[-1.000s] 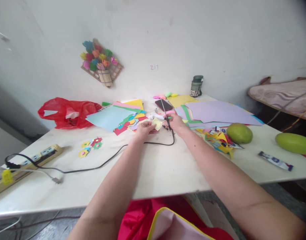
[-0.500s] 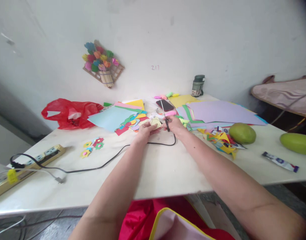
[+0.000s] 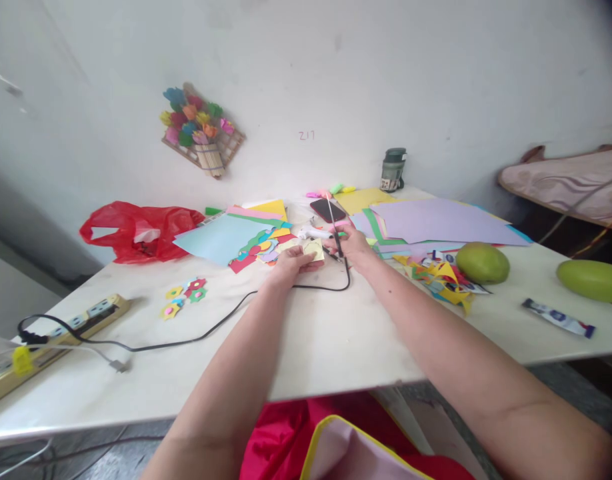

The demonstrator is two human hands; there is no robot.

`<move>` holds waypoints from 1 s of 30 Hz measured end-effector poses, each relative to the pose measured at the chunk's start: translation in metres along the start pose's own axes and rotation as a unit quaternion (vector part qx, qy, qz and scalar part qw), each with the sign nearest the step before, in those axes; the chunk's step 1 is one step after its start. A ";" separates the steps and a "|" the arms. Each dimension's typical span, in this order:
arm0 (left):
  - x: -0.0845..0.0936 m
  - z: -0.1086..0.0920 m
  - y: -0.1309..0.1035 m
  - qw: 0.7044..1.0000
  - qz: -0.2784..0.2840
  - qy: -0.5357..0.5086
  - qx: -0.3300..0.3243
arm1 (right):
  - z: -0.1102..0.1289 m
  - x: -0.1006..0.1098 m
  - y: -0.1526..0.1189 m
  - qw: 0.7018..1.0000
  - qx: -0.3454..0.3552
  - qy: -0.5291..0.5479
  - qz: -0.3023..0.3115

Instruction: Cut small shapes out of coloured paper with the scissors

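My left hand (image 3: 292, 265) pinches a small pale yellow paper (image 3: 314, 250) that has a round outline on it. Just to its right, my right hand (image 3: 353, 245) is closed on a slim dark tool with a long thin metal end (image 3: 331, 210) pointing up and away; its exact kind is hard to tell. A small gap separates the tool from the paper. Behind the hands lie a white glue gun (image 3: 313, 233) and a dark phone (image 3: 328, 211). Cut colored paper shapes (image 3: 256, 250) are to the left of my left hand.
Paper flowers (image 3: 197, 290), a black cable (image 3: 171, 344) and a power strip (image 3: 93, 313) lie at left, below a red bag (image 3: 136, 233). Paper sheets (image 3: 436, 220), yellow scraps (image 3: 449, 283), green fruit (image 3: 483, 263) and a tube (image 3: 559, 318) are at right.
My right hand and its tool have moved slightly right, away from the paper. The paper in my left hand shows more fully. The whole view has shifted slightly.
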State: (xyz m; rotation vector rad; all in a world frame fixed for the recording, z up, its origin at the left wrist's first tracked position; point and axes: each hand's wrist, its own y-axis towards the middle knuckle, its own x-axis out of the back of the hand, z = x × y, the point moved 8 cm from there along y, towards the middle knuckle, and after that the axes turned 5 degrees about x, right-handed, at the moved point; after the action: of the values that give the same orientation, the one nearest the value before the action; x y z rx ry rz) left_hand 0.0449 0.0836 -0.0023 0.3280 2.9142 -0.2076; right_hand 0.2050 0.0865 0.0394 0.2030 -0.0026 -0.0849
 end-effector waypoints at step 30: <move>-0.003 -0.001 -0.004 1.000 -0.005 0.000 0.005 | -0.001 -0.006 -0.004 1.000 -0.014 0.019 0.013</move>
State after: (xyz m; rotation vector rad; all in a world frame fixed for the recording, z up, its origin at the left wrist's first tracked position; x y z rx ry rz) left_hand 0.0464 0.0793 -0.0007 0.3151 2.9171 -0.2229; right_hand 0.1984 0.0834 0.0379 0.1758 0.0335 -0.0548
